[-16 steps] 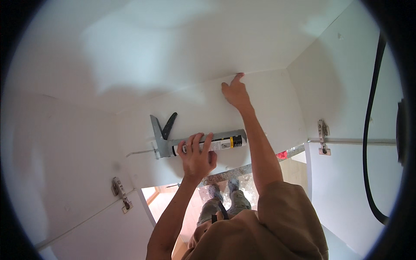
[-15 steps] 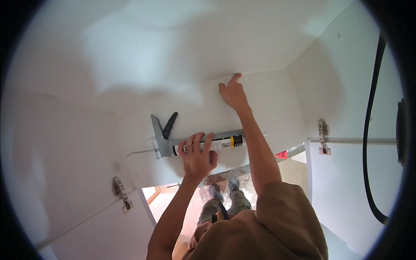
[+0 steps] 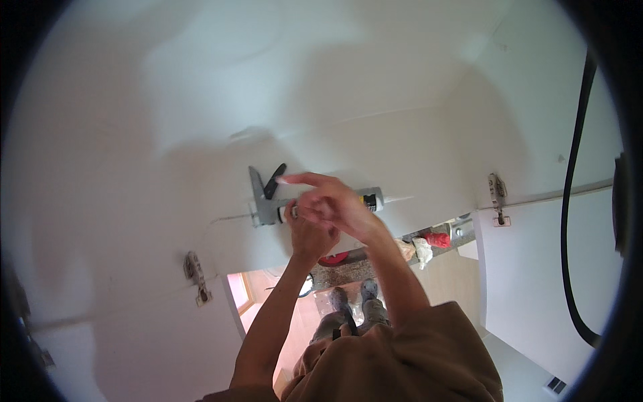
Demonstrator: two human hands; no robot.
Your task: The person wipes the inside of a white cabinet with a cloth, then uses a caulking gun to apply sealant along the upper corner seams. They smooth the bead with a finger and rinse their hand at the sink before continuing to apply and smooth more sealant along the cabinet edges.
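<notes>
A grey caulking gun (image 3: pixel 268 213) with a black trigger lies lengthwise on the white cabinet panel, its cartridge's pale nozzle (image 3: pixel 400 198) to the right and its thin rod to the left. My left hand (image 3: pixel 312 240) is closed round the barrel, its fingers partly hidden. Over it hangs my right hand (image 3: pixel 338 206), slightly blurred and holding nothing I can see. Its index finger stretches left near the trigger, with something whitish on the tip; the other fingers are loosely curled.
Open cabinet doors hang on metal hinges, one hinge (image 3: pixel 197 278) at left and another hinge (image 3: pixel 497 199) at right. A black cable (image 3: pixel 568 234) loops down the right side. Below, past the panel edge, are a red bag (image 3: pixel 438 240), a white crumpled bag (image 3: pixel 422 253) and my shoes.
My right hand has left the seam at the panel's back and come down left, over my left hand and the caulking gun. The left hand keeps its grip. The view has shifted slightly.
</notes>
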